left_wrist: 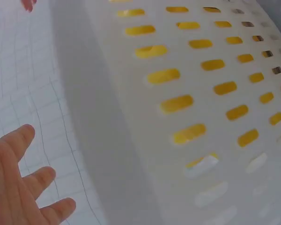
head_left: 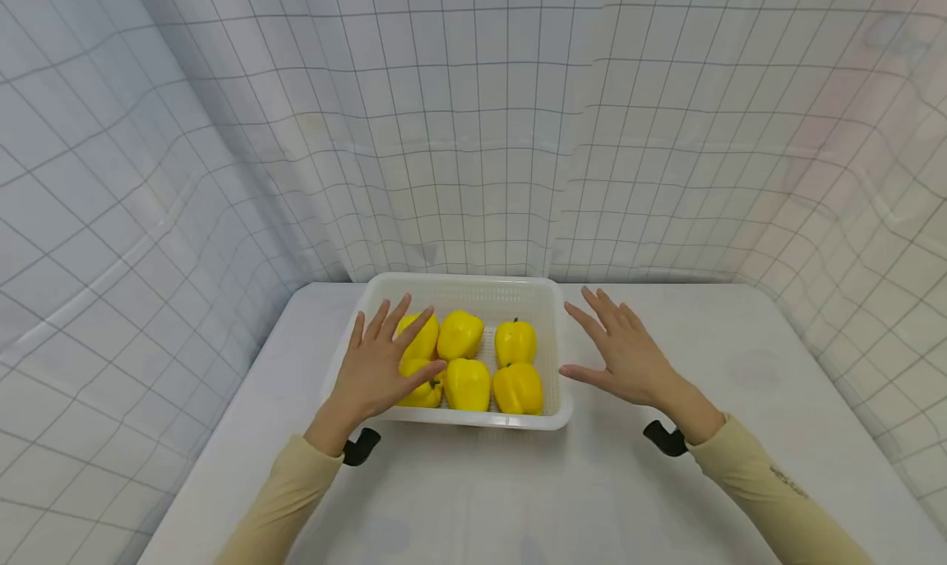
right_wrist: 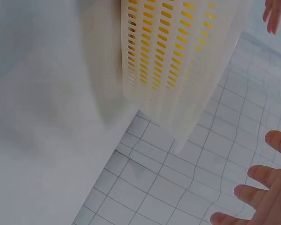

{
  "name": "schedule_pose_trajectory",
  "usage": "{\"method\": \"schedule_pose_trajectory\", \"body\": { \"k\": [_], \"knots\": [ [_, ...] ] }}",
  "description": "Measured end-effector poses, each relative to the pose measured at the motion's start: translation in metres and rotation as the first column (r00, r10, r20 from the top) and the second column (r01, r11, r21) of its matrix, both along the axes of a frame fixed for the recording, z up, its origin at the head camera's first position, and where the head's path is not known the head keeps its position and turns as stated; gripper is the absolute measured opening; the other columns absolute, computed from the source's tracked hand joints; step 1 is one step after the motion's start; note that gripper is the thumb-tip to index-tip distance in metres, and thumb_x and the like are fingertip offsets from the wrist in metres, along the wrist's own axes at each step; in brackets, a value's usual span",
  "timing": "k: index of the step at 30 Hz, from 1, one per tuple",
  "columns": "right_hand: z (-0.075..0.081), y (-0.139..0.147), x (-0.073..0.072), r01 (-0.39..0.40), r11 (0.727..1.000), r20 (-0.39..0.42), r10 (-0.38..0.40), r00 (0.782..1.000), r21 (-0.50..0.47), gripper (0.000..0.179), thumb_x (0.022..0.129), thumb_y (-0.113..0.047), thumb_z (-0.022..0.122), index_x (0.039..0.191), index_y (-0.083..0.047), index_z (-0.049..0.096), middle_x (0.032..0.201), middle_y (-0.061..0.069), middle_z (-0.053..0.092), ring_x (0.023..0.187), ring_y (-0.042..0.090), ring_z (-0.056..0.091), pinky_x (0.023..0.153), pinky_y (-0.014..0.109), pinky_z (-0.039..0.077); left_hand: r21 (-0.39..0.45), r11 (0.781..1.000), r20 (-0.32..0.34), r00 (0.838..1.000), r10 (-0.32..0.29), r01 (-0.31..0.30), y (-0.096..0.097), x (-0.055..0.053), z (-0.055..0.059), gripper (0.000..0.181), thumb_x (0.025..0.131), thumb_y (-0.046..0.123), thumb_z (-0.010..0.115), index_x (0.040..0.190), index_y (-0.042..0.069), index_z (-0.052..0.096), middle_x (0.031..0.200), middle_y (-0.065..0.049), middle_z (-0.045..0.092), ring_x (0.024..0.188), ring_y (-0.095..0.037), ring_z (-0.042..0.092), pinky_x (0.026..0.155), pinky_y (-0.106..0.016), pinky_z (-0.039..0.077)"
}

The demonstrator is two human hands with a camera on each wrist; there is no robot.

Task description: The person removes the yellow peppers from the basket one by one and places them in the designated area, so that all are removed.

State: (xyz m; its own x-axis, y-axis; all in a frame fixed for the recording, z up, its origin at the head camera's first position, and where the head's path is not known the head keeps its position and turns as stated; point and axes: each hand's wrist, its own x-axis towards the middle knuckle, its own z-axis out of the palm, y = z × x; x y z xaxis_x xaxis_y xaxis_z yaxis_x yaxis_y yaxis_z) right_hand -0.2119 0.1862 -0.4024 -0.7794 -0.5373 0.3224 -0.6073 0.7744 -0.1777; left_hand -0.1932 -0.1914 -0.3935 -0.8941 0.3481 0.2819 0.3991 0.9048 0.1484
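A white plastic basket (head_left: 473, 419) with slotted walls sits on the table and holds several yellow bell peppers (head_left: 468, 384). My left hand (head_left: 377, 366) hovers over the basket's left side, fingers spread, hiding part of the peppers there. To the right of the basket, my right hand (head_left: 629, 353) is held in the air with its fingers spread and nothing in them. In the left wrist view, the basket wall (left_wrist: 178, 140) shows yellow through its slots, beside my left fingers (left_wrist: 18, 138). The right wrist view shows the basket's perforated side (right_wrist: 164, 61) apart from my right fingers (right_wrist: 267, 176).
The table (head_left: 473, 499) is covered in white. White grid-patterned curtains (head_left: 473, 137) hang behind it and on both sides. A black curved piece (head_left: 362, 447) is at the left wrist, and another (head_left: 666, 439) at the right wrist.
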Motion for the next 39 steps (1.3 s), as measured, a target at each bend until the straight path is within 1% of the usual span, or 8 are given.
{"method": "schedule_pose_trajectory", "body": {
  "k": [4, 10, 14, 16, 22, 29, 34, 39],
  "knots": [
    [0.001, -0.004, -0.002, -0.064, 0.997, 0.050, 0.066, 0.997, -0.047, 0.083, 0.085, -0.057, 0.060, 0.150, -0.017, 0.027, 0.156, 0.011, 0.015, 0.140, 0.032, 0.016, 0.106, 0.056, 0.021, 0.141, 0.987, 0.016, 0.997, 0.081, -0.082, -0.016, 0.000, -0.009, 0.075, 0.089, 0.060, 0.051, 0.150, 0.021, 0.032, 0.152, -0.017, 0.025, 0.137, -0.043, 0.018, 0.108, -0.059, 0.004],
    [0.005, -0.016, -0.003, -0.110, 0.991, 0.114, 0.119, 0.986, -0.082, 0.075, 0.089, -0.061, 0.051, 0.145, -0.013, 0.038, 0.149, 0.012, 0.031, 0.130, 0.034, 0.036, 0.102, 0.052, 0.032, 0.277, 0.937, 0.055, 0.977, 0.205, -0.212, -0.043, 0.002, -0.027, 0.064, 0.093, 0.037, 0.059, 0.146, 0.007, 0.037, 0.145, -0.029, 0.031, 0.128, -0.053, 0.026, 0.100, -0.067, 0.019],
    [0.011, -0.027, -0.006, -0.102, 0.989, 0.188, 0.121, 0.975, -0.104, 0.067, 0.090, -0.056, 0.053, 0.140, -0.011, 0.046, 0.142, 0.010, 0.042, 0.125, 0.030, 0.043, 0.100, 0.050, 0.037, 0.335, 0.899, 0.139, 0.958, 0.249, -0.283, -0.054, 0.003, -0.034, 0.060, 0.095, 0.027, 0.055, 0.147, 0.005, 0.034, 0.146, -0.030, 0.028, 0.125, -0.053, 0.031, 0.093, -0.068, 0.029],
    [0.014, -0.033, -0.008, -0.104, 0.987, 0.234, 0.130, 0.963, -0.120, 0.064, 0.091, -0.054, 0.054, 0.138, -0.010, 0.049, 0.139, 0.009, 0.046, 0.124, 0.028, 0.044, 0.099, 0.048, 0.038, 0.356, 0.876, 0.207, 0.942, 0.265, -0.325, -0.058, 0.004, -0.036, 0.060, 0.097, 0.028, 0.051, 0.149, 0.006, 0.029, 0.147, -0.029, 0.026, 0.125, -0.052, 0.032, 0.092, -0.068, 0.031],
    [0.022, -0.050, -0.016, -0.122, 0.981, 0.360, 0.169, 0.918, -0.150, 0.066, 0.091, -0.056, 0.051, 0.135, -0.007, 0.051, 0.135, 0.009, 0.051, 0.121, 0.027, 0.048, 0.097, 0.046, 0.041, 0.467, 0.773, 0.370, 0.889, 0.270, -0.429, -0.066, 0.006, -0.039, 0.058, 0.100, 0.030, 0.045, 0.152, 0.015, 0.024, 0.147, -0.024, 0.031, 0.124, -0.047, 0.039, 0.093, -0.063, 0.034],
    [0.022, -0.065, -0.027, -0.140, 0.977, 0.437, 0.198, 0.877, -0.161, 0.062, 0.092, -0.048, 0.056, 0.134, -0.003, 0.051, 0.132, 0.013, 0.053, 0.112, 0.029, 0.054, 0.087, 0.044, 0.048, 0.614, 0.649, 0.396, 0.887, 0.238, -0.449, -0.066, 0.004, -0.041, 0.051, 0.100, 0.016, 0.043, 0.150, 0.015, 0.031, 0.149, -0.020, 0.030, 0.130, -0.040, 0.033, 0.101, -0.058, 0.028],
    [0.021, -0.075, -0.030, -0.140, 0.983, 0.503, 0.182, 0.845, -0.120, 0.058, 0.092, -0.045, 0.058, 0.130, -0.001, 0.053, 0.126, 0.015, 0.055, 0.108, 0.029, 0.055, 0.087, 0.043, 0.048, 0.643, 0.593, 0.420, 0.870, 0.256, -0.485, -0.063, 0.003, -0.042, 0.050, 0.100, 0.014, 0.043, 0.149, 0.015, 0.034, 0.149, -0.019, 0.030, 0.130, -0.039, 0.034, 0.102, -0.057, 0.026],
    [0.020, -0.085, -0.033, -0.097, 0.995, 0.576, 0.083, 0.813, -0.007, 0.058, 0.089, -0.046, 0.062, 0.126, -0.003, 0.057, 0.124, 0.012, 0.056, 0.108, 0.026, 0.054, 0.091, 0.042, 0.046, 0.668, 0.564, 0.412, 0.872, 0.264, -0.486, -0.060, 0.004, -0.044, 0.049, 0.099, 0.012, 0.044, 0.148, 0.014, 0.035, 0.150, -0.018, 0.030, 0.133, -0.038, 0.030, 0.104, -0.057, 0.024]
  ]
}}
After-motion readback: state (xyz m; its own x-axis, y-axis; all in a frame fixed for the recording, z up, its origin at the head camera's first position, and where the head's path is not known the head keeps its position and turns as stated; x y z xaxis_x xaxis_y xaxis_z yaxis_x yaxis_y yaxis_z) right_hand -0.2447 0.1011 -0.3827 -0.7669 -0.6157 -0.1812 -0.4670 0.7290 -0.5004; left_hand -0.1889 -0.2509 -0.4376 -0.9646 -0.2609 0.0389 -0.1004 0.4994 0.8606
